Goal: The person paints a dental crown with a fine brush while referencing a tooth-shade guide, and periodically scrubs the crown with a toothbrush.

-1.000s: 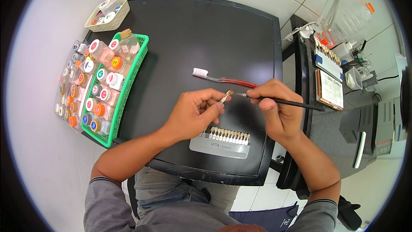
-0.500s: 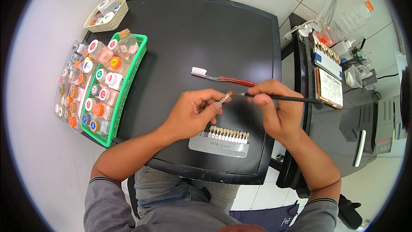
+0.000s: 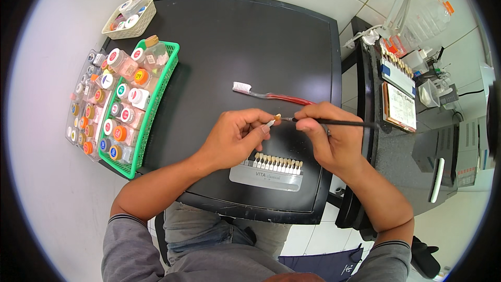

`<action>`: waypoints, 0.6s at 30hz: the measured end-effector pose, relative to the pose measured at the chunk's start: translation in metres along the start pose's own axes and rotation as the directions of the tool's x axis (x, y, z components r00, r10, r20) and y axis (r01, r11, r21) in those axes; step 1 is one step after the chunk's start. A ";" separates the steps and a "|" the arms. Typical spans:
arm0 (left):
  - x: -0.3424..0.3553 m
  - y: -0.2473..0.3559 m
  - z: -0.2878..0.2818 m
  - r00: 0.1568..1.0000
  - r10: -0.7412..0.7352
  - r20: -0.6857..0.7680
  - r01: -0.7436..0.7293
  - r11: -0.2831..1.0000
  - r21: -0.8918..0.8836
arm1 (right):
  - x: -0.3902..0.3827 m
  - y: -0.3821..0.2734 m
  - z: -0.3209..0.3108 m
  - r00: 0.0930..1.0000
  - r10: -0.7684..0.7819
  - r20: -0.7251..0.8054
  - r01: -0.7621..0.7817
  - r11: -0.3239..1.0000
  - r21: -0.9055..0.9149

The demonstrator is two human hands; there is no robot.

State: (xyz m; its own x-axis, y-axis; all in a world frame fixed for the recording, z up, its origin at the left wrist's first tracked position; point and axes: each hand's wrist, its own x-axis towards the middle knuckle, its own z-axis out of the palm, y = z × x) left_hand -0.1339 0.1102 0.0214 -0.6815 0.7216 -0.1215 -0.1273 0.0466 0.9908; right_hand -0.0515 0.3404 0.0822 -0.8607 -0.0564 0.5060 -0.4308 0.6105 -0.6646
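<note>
My left hand (image 3: 234,137) is closed in a pinch around a small tooth shade tab (image 3: 271,123), its tooth-shaped end pointing right. In my right hand (image 3: 336,138) is a slim brush (image 3: 344,122) with a black handle, held like a pen. The brush's tip is at the tab's tooth end; at this size I cannot tell whether they touch. Below my hands lies a grey shade guide holder (image 3: 265,177) with a row of tooth-coloured tabs. Just beyond my hands lies a red and clear toothbrush (image 3: 284,97) with white bristles.
Jars fill a green basket (image 3: 163,86) on the black table (image 3: 219,36)'s left side, with a clear tray of jars (image 3: 78,109) beside it. A cream basket (image 3: 124,32) stands at the far left. A side counter (image 3: 389,154) holds another shade guide (image 3: 398,79) and a notepad (image 3: 401,107).
My right hand has shifted slightly left with the brush, and the brush tip has moved at the tab's tooth end. My left hand stays nearly still.
</note>
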 end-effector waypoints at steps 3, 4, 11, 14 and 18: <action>0.001 -0.004 -0.001 1.000 0.026 0.001 -0.026 0.999 0.023 | 0.000 -0.004 -0.006 0.992 0.127 -0.026 -0.127 0.992 -0.026; 0.002 -0.004 0.000 1.000 0.030 0.000 -0.030 0.999 0.025 | 0.000 -0.002 -0.004 0.995 0.095 -0.022 -0.096 0.995 -0.017; 0.001 -0.005 0.000 0.999 0.041 -0.008 -0.041 0.998 0.057 | 0.000 0.001 0.002 0.998 0.049 -0.038 -0.049 0.999 -0.003; 0.001 -0.003 0.001 1.000 0.030 -0.008 -0.030 0.997 0.078 | 0.000 0.004 0.000 0.994 0.089 -0.065 -0.090 0.996 -0.012; -0.001 -0.004 0.005 0.968 0.247 -0.048 -0.222 0.929 0.297 | -0.002 0.005 0.001 0.997 0.070 -0.031 -0.069 0.997 0.018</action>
State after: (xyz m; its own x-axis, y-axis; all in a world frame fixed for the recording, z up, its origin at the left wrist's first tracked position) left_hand -0.1290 0.1121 0.0177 -0.7259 0.6766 0.1237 0.2471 0.0887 0.9649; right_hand -0.0521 0.3426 0.0768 -0.8799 0.0110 0.4751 -0.3747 0.5988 -0.7079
